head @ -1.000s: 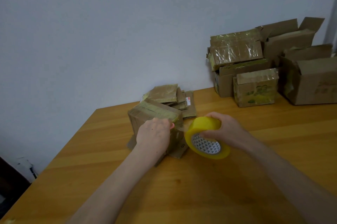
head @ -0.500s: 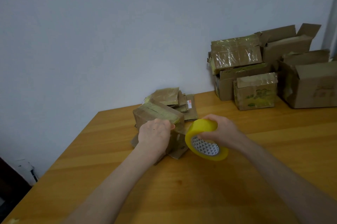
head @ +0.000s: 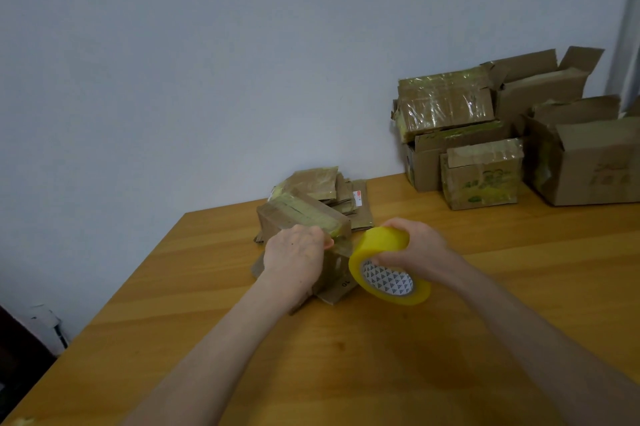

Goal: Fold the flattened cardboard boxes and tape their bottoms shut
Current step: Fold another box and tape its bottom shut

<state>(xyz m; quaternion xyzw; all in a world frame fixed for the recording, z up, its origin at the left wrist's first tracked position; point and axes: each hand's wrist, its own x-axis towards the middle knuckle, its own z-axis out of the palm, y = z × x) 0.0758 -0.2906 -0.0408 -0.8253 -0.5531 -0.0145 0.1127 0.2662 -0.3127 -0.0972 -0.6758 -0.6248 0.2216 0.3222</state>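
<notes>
Gripping tape roll (head: 384,245) with right hand (head: 417,249), left hand (head: 294,256) clasping box (head: 294,214), wooden table (head: 381,363), pale wall (head: 207,62)

The table (head: 381,356) is wood with a smooth, faintly shiny varnish; the cardboard box (head: 273,223) toward its far left corner is matt brown, with a glossy yellowish tape strip (head: 308,216) along its top; the tape roll (head: 384,242) is shiny yellow plastic film on a printed paper core (head: 386,278); the flattened boxes (head: 318,183) behind are dull, creased cardboard; the folded boxes (head: 446,107) at the far right edge carry crinkled, glossy tape; the wall (head: 207,62) is matt.
</notes>
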